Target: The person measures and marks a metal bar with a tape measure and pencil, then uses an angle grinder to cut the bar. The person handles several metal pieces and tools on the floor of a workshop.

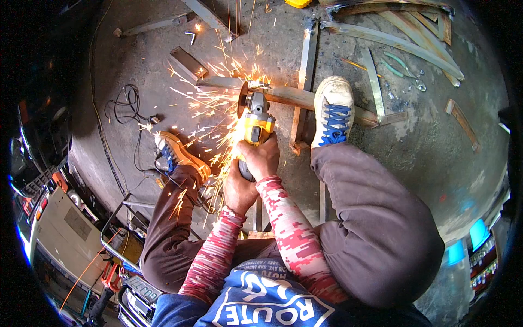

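Note:
Both my hands are wrapped round a yellow and black angle grinder [256, 126]. My right hand [263, 158] grips its body nearer the head, while my left hand [239, 189] is closed round the rear end, closer to me. The grinder's disc [243, 100] stands on edge against a rusty steel bar [289, 95] on the floor. Bright sparks [212, 109] spray from the contact, mostly to the left and toward me, partly hiding the bar there. My right shoe [334, 106] rests on the bar's right part. Another steel bar [306, 71] crosses beneath it.
My left shoe [180, 154] is among the sparks. Black cable [129, 103] lies coiled at left. Green-handled pliers [400, 66] and a flat metal strip [372, 79] are at right. Several steel pieces [403, 43] are piled at far right. A motorcycle [136, 294] stands at lower left.

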A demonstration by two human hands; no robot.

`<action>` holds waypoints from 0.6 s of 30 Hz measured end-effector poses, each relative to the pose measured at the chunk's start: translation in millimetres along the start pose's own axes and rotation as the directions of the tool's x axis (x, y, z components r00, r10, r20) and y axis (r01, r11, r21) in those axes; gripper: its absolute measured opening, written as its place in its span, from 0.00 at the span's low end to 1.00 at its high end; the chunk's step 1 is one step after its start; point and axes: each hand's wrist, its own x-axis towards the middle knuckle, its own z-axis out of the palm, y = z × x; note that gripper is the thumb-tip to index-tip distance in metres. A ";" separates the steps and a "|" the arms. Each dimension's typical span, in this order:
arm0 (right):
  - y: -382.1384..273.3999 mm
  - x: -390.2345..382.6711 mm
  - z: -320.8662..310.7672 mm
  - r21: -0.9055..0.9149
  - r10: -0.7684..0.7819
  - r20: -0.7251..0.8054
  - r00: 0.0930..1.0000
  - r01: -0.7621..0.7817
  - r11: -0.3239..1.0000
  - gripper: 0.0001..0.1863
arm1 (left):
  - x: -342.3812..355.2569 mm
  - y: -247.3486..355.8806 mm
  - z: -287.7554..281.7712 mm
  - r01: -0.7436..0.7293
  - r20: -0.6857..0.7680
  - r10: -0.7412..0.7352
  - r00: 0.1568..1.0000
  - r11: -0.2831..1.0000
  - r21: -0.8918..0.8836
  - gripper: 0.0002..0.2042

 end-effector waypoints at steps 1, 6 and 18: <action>-0.7 0.8 0.3 0.002 -0.003 -0.001 1.000 0.003 1.000 0.33 | 0.8 1.3 -0.3 -0.001 0.002 0.001 1.000 1.000 0.012 0.41; -3.7 7.0 2.0 -0.019 -0.026 -0.013 1.000 0.025 0.999 0.34 | 8.0 4.5 3.6 -0.036 -0.041 0.037 0.998 0.999 0.011 0.41; -0.6 5.5 2.6 0.000 0.017 0.003 1.000 -0.017 1.000 0.34 | 7.0 2.0 2.3 -0.026 0.001 0.026 1.000 0.999 -0.045 0.40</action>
